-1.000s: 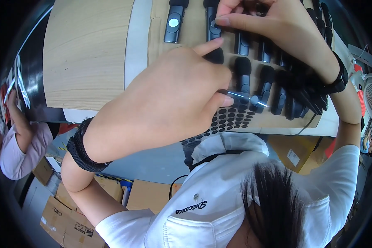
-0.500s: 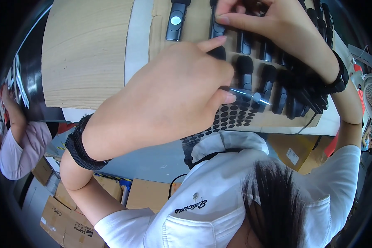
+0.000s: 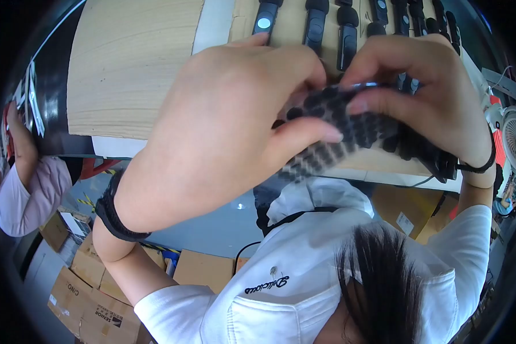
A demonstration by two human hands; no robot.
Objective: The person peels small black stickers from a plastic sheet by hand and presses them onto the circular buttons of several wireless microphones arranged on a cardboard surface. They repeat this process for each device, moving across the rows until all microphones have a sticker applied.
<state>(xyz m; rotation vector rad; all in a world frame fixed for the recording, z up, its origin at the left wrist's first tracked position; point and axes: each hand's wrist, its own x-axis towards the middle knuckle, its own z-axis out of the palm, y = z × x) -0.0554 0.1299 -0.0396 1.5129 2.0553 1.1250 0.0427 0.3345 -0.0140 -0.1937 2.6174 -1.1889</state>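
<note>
A clear, flexible sheet of round black stickers (image 3: 372, 123) is bent and slightly blurred between my hands. My left hand (image 3: 218, 120) is closed on its left part, the thumb lying across the dots and the other fingertips partly hidden. My right hand (image 3: 424, 86) pinches the upper edge of the sheet between thumb and forefinger. Beyond my hands lie small dark microphone-like devices (image 3: 315, 26) with rounded black foam tops. One device (image 3: 264, 23), just past my left hand, bears a pale bright disc. More devices at the right are partly covered by my right hand.
A large cardboard sheet (image 3: 132, 69) covers the table's left side. Cardboard boxes (image 3: 92, 309) stand on the floor at the lower left. At the far left is another person's light sleeve (image 3: 34, 195). A white fan (image 3: 515, 129) stands at the far right.
My right hand has come down from a device and now pinches the sticker sheet. The sheet has risen and bent. The devices now appear slightly farther right and higher in view.
</note>
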